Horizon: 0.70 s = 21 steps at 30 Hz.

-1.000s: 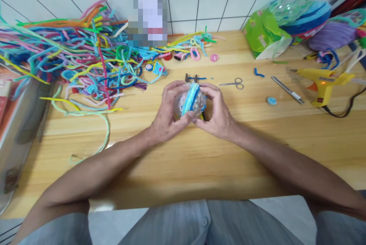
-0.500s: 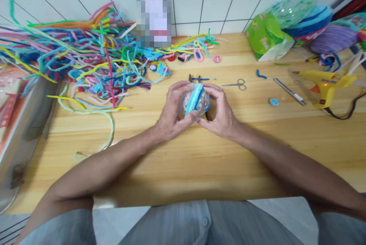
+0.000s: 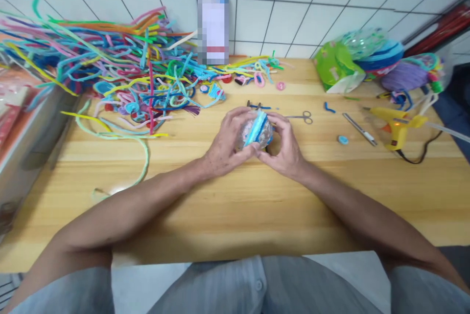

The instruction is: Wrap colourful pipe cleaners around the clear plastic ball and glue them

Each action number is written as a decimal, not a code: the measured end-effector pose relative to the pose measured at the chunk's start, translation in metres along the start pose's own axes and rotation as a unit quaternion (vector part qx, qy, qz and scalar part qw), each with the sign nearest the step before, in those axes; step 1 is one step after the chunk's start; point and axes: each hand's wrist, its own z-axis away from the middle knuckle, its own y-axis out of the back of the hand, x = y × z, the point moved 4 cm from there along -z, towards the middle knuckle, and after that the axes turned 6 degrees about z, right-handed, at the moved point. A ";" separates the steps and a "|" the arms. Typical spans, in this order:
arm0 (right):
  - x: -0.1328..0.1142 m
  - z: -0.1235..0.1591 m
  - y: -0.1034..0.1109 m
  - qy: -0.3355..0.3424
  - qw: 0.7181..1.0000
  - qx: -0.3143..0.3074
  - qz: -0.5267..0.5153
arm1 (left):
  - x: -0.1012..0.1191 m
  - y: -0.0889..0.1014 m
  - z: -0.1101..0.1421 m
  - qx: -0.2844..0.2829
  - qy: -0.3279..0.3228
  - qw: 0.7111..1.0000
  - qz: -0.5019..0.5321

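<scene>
Blue fuzzy bands (image 3: 256, 129), light and dark, are fitted across a clear ball (image 3: 267, 134), which is positioned between both hands at the middle of the wooden tabletop (image 3: 257, 216). The ball's left side is gripped by the left hand (image 3: 224, 142), with curled fingers above and the thumb below. Its right side is enclosed likewise by the right hand (image 3: 288, 145); the thumbs are brought close together at the near side. Part of the ball is covered by the fingers, and whether it is supported by the tabletop cannot be told.

Behind the hands, a dark tool (image 3: 253, 104) is partly obscured. Scissors (image 3: 306, 117) are placed just beyond the right hand. Farther right, a light blue disc (image 3: 342, 140), a cutter knife (image 3: 360, 129) and a yellow glue gun (image 3: 398, 125) are laid out. The far left is occupied by heaped pipe cleaners (image 3: 121, 64); a pale green strand (image 3: 147, 155) is extended toward the left forearm (image 3: 121, 216).
</scene>
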 end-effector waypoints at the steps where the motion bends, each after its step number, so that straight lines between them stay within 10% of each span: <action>1: 0.000 0.000 0.000 -0.001 1.000 -0.004 -0.003 | 0.000 0.001 0.000 -0.003 0.002 1.000 0.002; 21: -0.003 -0.001 -0.001 -0.001 1.000 -0.004 0.015 | 0.003 -0.001 -0.001 0.028 0.013 0.999 -0.022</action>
